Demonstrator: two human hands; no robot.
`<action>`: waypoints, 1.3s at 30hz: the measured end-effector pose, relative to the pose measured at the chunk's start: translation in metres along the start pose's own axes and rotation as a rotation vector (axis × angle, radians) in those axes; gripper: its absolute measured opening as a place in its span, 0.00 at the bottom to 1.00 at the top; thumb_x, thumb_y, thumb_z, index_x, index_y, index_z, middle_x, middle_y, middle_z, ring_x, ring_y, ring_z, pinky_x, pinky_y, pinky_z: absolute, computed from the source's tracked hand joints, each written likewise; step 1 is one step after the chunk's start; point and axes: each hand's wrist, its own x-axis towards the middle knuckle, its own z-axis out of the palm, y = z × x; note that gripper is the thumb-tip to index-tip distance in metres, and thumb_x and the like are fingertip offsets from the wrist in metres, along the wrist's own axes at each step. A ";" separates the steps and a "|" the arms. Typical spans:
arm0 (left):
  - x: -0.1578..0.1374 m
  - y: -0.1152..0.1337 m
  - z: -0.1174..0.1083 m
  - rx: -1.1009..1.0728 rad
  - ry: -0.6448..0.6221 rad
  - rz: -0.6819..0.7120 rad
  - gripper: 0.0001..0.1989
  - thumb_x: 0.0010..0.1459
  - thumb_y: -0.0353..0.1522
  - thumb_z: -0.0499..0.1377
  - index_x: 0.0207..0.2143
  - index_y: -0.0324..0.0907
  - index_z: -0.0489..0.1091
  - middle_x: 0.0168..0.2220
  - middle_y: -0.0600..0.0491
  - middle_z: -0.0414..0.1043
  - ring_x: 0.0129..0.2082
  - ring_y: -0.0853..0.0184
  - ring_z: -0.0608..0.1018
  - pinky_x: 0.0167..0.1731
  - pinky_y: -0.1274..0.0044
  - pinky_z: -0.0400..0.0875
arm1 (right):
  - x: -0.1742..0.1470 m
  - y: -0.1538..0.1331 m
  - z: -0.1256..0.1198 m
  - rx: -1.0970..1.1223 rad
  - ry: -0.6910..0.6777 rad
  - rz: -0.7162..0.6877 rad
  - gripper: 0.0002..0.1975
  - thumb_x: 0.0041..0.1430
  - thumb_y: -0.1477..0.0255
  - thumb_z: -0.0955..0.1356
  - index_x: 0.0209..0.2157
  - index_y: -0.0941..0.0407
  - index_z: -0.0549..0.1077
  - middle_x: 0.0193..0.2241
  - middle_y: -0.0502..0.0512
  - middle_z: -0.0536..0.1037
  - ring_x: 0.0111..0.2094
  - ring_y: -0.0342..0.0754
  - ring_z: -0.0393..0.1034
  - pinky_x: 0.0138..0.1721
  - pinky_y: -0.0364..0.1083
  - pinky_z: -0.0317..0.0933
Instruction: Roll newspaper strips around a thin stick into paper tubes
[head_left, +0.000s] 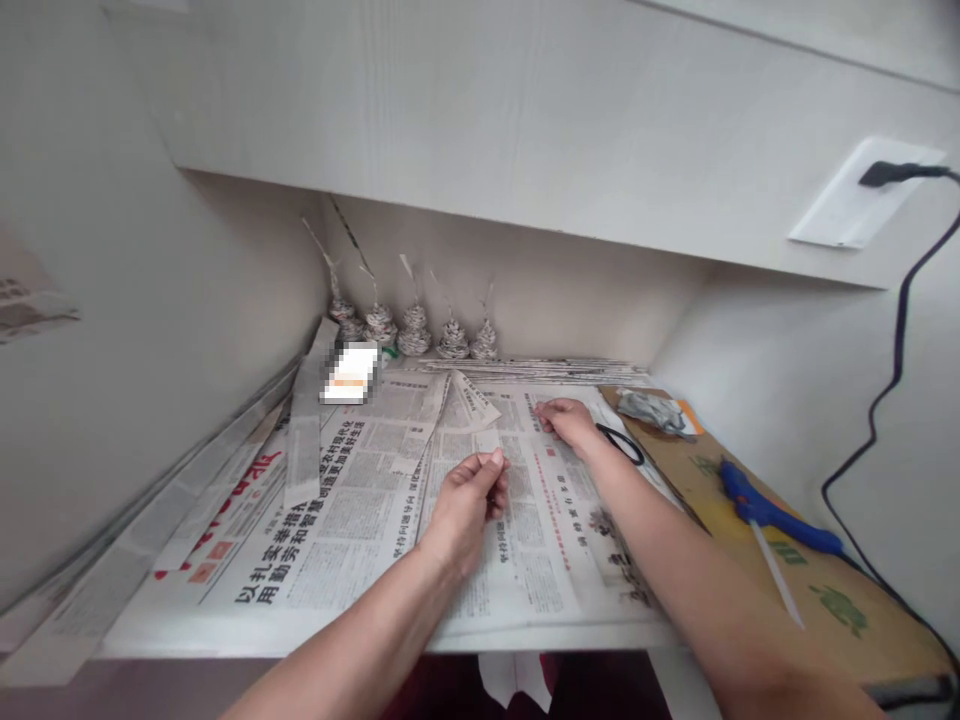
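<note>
My left hand (469, 505) hovers above the middle of the spread newspaper (330, 560), thumb pressed against curled fingers. Whatever it pinches, if anything, is too small to make out. Farther off and to the right, my right hand (568, 420) is closed too, fingertips together, just over the printed sheet; its contents are also unclear. Between and beyond the hands lies a folded, pointed newspaper piece (474, 402). Black-handled scissors (622, 443) rest beside my right wrist, partly hidden by the forearm.
Several woven paper gourd shapes (414, 330) stand along the back wall, near thin rolled paper sticks (555, 370). Paper strips (90, 610) lie left. A blue glue gun (772, 510) sits on cardboard (735, 590) at right; a black cord (874, 430) hangs from the wall socket (855, 205).
</note>
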 end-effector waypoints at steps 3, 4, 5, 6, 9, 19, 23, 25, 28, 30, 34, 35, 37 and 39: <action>0.000 0.001 -0.001 0.017 -0.020 0.054 0.17 0.50 0.44 0.60 0.26 0.38 0.64 0.19 0.58 0.60 0.17 0.77 0.63 0.17 0.83 0.54 | -0.015 0.008 -0.001 -0.001 0.000 -0.058 0.18 0.48 0.56 0.67 0.21 0.58 0.71 0.16 0.48 0.67 0.17 0.39 0.58 0.16 0.37 0.55; 0.001 0.001 -0.002 0.019 -0.020 0.076 0.18 0.50 0.44 0.60 0.25 0.38 0.64 0.19 0.58 0.60 0.17 0.77 0.62 0.17 0.83 0.54 | -0.019 0.011 -0.001 0.005 0.002 -0.092 0.19 0.49 0.54 0.66 0.21 0.57 0.70 0.16 0.47 0.66 0.17 0.39 0.58 0.17 0.37 0.56; 0.003 0.001 -0.004 0.021 -0.012 0.095 0.18 0.51 0.45 0.59 0.24 0.39 0.63 0.18 0.58 0.60 0.17 0.77 0.62 0.17 0.83 0.53 | -0.022 0.013 -0.001 0.012 0.004 -0.131 0.20 0.49 0.53 0.65 0.21 0.57 0.69 0.16 0.47 0.66 0.18 0.39 0.58 0.17 0.38 0.58; 0.006 0.000 -0.005 0.021 0.002 0.112 0.18 0.51 0.45 0.59 0.24 0.39 0.62 0.18 0.58 0.60 0.17 0.77 0.62 0.17 0.83 0.54 | -0.025 0.016 -0.001 0.023 0.010 -0.173 0.21 0.50 0.52 0.64 0.21 0.57 0.68 0.16 0.47 0.65 0.18 0.40 0.58 0.17 0.38 0.59; 0.013 -0.001 -0.011 0.029 0.069 0.164 0.17 0.51 0.44 0.59 0.25 0.39 0.62 0.19 0.58 0.61 0.18 0.77 0.63 0.18 0.83 0.55 | -0.027 0.020 -0.003 0.057 0.029 -0.265 0.22 0.52 0.51 0.62 0.21 0.57 0.68 0.16 0.47 0.64 0.19 0.40 0.58 0.17 0.38 0.59; 0.026 0.049 0.000 0.538 -0.036 0.340 0.14 0.53 0.40 0.58 0.37 0.38 0.69 0.27 0.52 0.69 0.26 0.72 0.71 0.28 0.79 0.66 | -0.026 0.022 -0.009 0.141 -0.096 -0.279 0.20 0.53 0.54 0.63 0.26 0.57 0.72 0.21 0.49 0.65 0.22 0.40 0.60 0.16 0.37 0.62; 0.083 0.074 -0.021 0.954 0.238 0.519 0.17 0.45 0.36 0.64 0.37 0.38 0.69 0.35 0.47 0.72 0.35 0.65 0.74 0.38 0.74 0.66 | -0.025 0.023 -0.010 0.101 -0.088 -0.295 0.19 0.54 0.56 0.63 0.25 0.57 0.72 0.21 0.50 0.68 0.21 0.40 0.60 0.16 0.37 0.63; 0.113 0.081 -0.036 1.119 0.471 0.508 0.26 0.39 0.36 0.67 0.42 0.37 0.68 0.39 0.44 0.72 0.39 0.60 0.74 0.39 0.72 0.65 | -0.024 0.024 -0.010 0.079 -0.086 -0.307 0.19 0.54 0.56 0.63 0.25 0.57 0.72 0.20 0.50 0.69 0.20 0.40 0.60 0.16 0.37 0.62; 0.143 0.084 -0.050 1.108 0.639 0.344 0.32 0.33 0.38 0.69 0.42 0.36 0.68 0.40 0.39 0.72 0.41 0.53 0.74 0.37 0.70 0.64 | -0.023 0.025 -0.010 0.051 -0.087 -0.319 0.19 0.54 0.56 0.63 0.26 0.57 0.73 0.20 0.50 0.71 0.19 0.40 0.62 0.16 0.37 0.61; 0.153 0.081 -0.051 1.082 0.642 0.314 0.29 0.30 0.37 0.70 0.38 0.36 0.70 0.37 0.40 0.73 0.41 0.52 0.74 0.37 0.70 0.63 | -0.022 0.027 -0.010 0.022 -0.078 -0.330 0.19 0.55 0.56 0.62 0.26 0.56 0.73 0.19 0.50 0.71 0.19 0.40 0.63 0.17 0.38 0.61; 0.155 0.065 -0.038 0.975 0.504 0.350 0.23 0.34 0.38 0.68 0.35 0.38 0.72 0.31 0.47 0.74 0.35 0.58 0.76 0.33 0.73 0.65 | -0.023 0.026 -0.009 0.007 -0.057 -0.341 0.20 0.55 0.55 0.62 0.26 0.56 0.75 0.16 0.48 0.69 0.17 0.41 0.64 0.20 0.39 0.60; 0.152 0.060 -0.032 0.923 0.445 0.347 0.23 0.36 0.39 0.67 0.36 0.37 0.71 0.30 0.48 0.74 0.32 0.60 0.76 0.31 0.74 0.65 | -0.024 0.024 -0.009 0.023 -0.061 -0.339 0.20 0.55 0.54 0.62 0.26 0.56 0.75 0.16 0.48 0.69 0.17 0.40 0.64 0.20 0.39 0.60; 0.144 0.049 -0.020 0.829 0.336 0.321 0.25 0.37 0.41 0.66 0.37 0.37 0.71 0.29 0.48 0.74 0.27 0.64 0.75 0.29 0.75 0.66 | -0.027 0.020 -0.006 0.092 -0.097 -0.328 0.22 0.54 0.53 0.63 0.25 0.57 0.75 0.15 0.48 0.68 0.15 0.39 0.62 0.19 0.39 0.58; 0.133 0.039 -0.007 0.761 0.267 0.304 0.26 0.37 0.43 0.66 0.38 0.37 0.70 0.28 0.48 0.74 0.25 0.65 0.75 0.27 0.75 0.66 | -0.033 0.015 -0.004 0.210 -0.198 -0.296 0.24 0.53 0.51 0.63 0.25 0.58 0.75 0.16 0.48 0.68 0.14 0.38 0.60 0.18 0.39 0.57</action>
